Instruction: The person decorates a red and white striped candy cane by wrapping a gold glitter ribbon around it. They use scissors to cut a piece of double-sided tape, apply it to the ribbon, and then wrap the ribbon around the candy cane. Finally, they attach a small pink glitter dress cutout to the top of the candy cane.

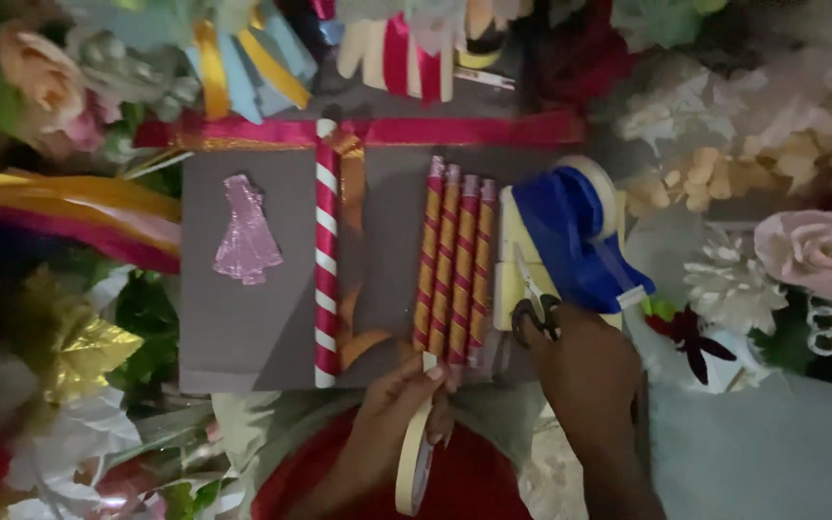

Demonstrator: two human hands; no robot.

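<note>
My left hand [392, 414] holds a roll of pale tape [414, 462] at the near edge of a grey card [243, 327], its fingertips touching the lower ends of several rolled sticks [455, 265] wrapped in red and gold stripes. My right hand [585, 371] grips small scissors [534, 299], their blades pointing away over a pale yellow block [507, 274]. A red-and-white striped stick [325, 260] lies upright on the card beside a gold ribbon [351, 241]. A pink glittery dress cut-out [246, 236] is on the card's left side.
A blue ribbon spool [575, 236] lies right of the sticks. A red ribbon [387, 130] runs along the card's far edge. Artificial flowers [801, 250] crowd the right, yellow and pink ribbons [69, 207] and gold foil [84, 347] the left, more ribbons [243, 58] behind.
</note>
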